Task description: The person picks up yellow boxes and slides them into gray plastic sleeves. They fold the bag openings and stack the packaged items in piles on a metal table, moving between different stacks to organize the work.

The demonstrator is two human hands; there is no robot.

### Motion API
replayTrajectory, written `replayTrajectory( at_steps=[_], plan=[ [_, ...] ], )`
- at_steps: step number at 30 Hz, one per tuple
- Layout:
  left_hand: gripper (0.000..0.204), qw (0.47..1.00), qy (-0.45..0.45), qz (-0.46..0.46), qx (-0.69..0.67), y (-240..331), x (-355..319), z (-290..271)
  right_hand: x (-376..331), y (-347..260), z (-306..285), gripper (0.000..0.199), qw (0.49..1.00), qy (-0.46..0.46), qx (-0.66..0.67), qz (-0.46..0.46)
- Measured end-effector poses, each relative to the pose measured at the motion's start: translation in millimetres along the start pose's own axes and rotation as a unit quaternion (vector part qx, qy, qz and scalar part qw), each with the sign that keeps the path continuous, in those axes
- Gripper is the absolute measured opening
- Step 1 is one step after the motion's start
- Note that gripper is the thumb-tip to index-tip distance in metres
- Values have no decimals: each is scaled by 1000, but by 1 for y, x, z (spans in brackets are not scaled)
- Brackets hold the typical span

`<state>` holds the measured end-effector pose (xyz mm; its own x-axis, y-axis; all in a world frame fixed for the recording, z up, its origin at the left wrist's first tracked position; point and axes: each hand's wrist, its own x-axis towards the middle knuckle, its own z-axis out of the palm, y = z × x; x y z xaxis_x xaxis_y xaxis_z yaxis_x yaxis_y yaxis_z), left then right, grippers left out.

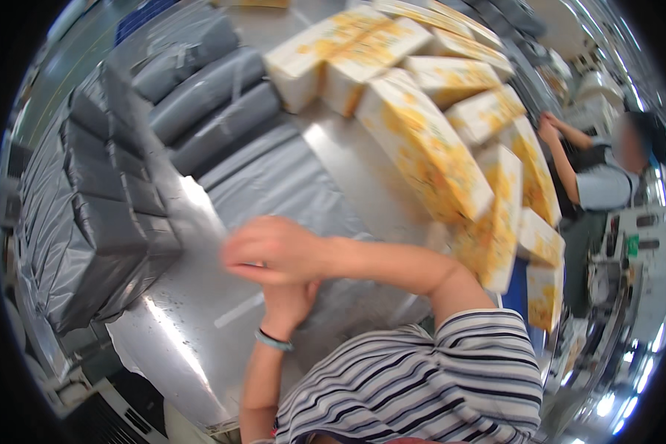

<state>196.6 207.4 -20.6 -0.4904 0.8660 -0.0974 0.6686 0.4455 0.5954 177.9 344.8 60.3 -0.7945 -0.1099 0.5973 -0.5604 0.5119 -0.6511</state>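
My right hand (274, 248) crosses in front of me, its fingers bent and pressed together over my left hand; motion blurs it. What it grips, if anything, does not show. Beneath it is my left hand (285, 302), fingers mostly covered, with a light bracelet (273, 341) at the wrist. Both are above a flat grey plastic bag (285, 177) on the metal table (177, 325). Clear tape (239, 311) appears near the left wrist.
Grey wrapped packages (118, 200) stand stacked at left. More grey bundles (207, 96) lie beyond the bag. Several white-and-yellow floral boxes (422, 148) are heaped at far right, close to my right elbow. Another person (607, 174) works at the right.
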Motion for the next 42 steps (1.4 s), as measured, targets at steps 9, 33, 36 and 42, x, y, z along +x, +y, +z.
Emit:
replayTrajectory(
  at_steps=[9, 33, 36, 42],
  plan=[
    [73, 978, 63, 37, 196, 0, -1, 24, -266, -103, -200, 99, 670, 74, -512, 533],
    [31, 866, 143, -259, -402, 52, -182, 92, -268, -96, -87, 39, 747, -125, 165, 631],
    [48, 939, 336, -41, -62, -9, -115, 27, -204, -39, -85, 22, 960, -37, -210, 183],
    [26, 977, 68, -28, 199, 5, -43, 1, -161, 42, -70, 20, 909, -247, -304, 142]
  ],
)
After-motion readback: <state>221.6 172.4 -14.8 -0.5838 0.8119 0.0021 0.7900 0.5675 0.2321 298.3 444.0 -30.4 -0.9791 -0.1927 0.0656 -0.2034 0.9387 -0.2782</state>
